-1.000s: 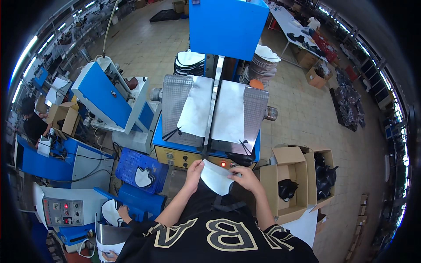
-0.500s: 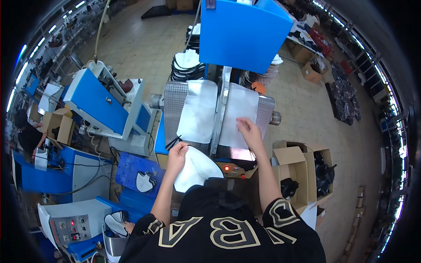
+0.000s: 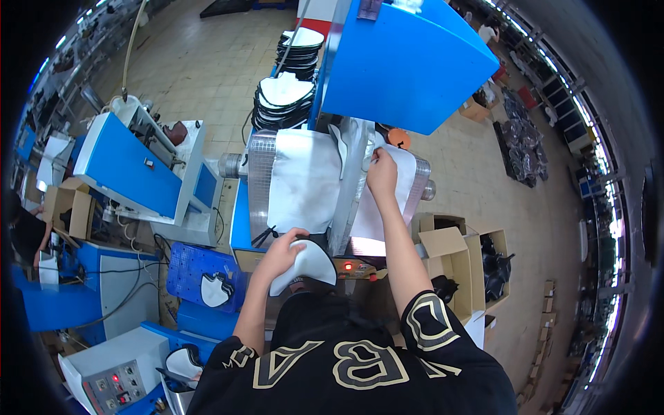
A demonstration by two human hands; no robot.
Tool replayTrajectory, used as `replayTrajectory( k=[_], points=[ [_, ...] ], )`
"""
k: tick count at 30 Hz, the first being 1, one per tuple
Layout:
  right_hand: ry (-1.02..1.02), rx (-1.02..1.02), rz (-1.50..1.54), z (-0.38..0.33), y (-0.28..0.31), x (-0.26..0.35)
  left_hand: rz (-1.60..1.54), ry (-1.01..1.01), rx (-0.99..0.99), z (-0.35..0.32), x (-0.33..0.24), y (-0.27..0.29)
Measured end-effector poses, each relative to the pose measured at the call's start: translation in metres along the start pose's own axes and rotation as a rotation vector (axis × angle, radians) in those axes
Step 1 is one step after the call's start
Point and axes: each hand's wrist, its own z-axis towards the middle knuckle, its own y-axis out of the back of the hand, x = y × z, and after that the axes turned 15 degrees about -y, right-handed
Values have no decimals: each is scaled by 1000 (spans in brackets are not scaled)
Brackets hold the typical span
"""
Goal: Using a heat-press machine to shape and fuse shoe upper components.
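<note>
My left hand (image 3: 282, 254) grips a white, curved shoe-shaped fabric piece (image 3: 312, 264) with a dark edge, held low in front of my body. Reaching over the machine, my right hand (image 3: 382, 171) has its fingers closed at the far part of the right side, beside the metal centre bar (image 3: 353, 194). What those fingers hold, if anything, is too small to make out. A white sheet (image 3: 301, 183) covers the left mesh plate (image 3: 260, 180), and another white sheet (image 3: 404, 163) lies on the right one. A slim white piece (image 3: 339, 149) leans by the bar.
A blue machine hood (image 3: 408, 66) rises beyond the plates. Stacks of white, dark-edged pieces (image 3: 283, 100) stand behind on the left. Cardboard boxes (image 3: 453, 259) with black items are at my right. A blue-and-white machine (image 3: 131, 162) and a blue perforated surface (image 3: 187, 273) are at left.
My right hand has moved farther away and slightly left, toward the centre bar. The white piece in my left hand has turned and bunched up. The view has shifted a little.
</note>
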Motion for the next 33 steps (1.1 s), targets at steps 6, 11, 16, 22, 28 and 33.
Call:
replayTrajectory(
  k=[6, 11, 16, 22, 28, 33],
  points=[
    [-164, -149, 263, -6, 1, -32, -104, 147, 326, 11, -4, 9],
    [-134, -322, 375, -24, 31, -56, 85, 107, 405, 22, 4, 22],
    [-361, -627, 528, -36, 111, -175, 184, 138, 342, 33, 23, 12],
    [-1108, -830, 784, -142, 187, -424, 192, 79, 314, 22, 37, -8],
    [-950, -250, 276, -247, 121, -438, 276, 138, 256, 18, 45, -50],
    [-325, 616, 22, -200, 20, -192, 252, 186, 205, 16, 42, -54]
  ],
)
